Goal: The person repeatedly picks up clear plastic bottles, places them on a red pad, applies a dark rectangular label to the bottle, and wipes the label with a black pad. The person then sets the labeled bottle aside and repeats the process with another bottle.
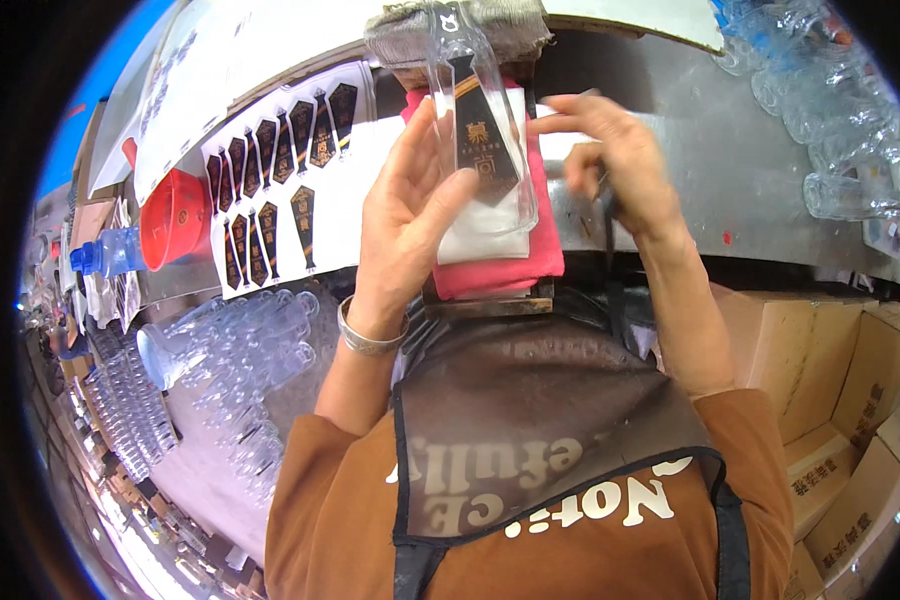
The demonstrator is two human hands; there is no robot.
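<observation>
A clear plastic bottle [525, 190] with a tapering black and gold label [488, 150] lies in front of me, its narrow end away from me on a folded grey cloth [515, 35]. Under it are a white sheet [480, 245] and a pink cloth [510, 280]. My left hand [410, 205] closes on the bottle's left side, its thumb across the lower front by the label. To the right, my right hand [615, 165] reaches its index finger toward the bottle while the other fingers curl around something thin and dark that I cannot make out.
A white backing sheet [288, 226] bearing several black labels lies left, beside a red plastic tub [173, 220] and a blue-capped bottle [110, 252]. Clear bottles are heaped lower left [240, 350] and at the far right [840, 195]. Open cardboard boxes [805, 360] stand right.
</observation>
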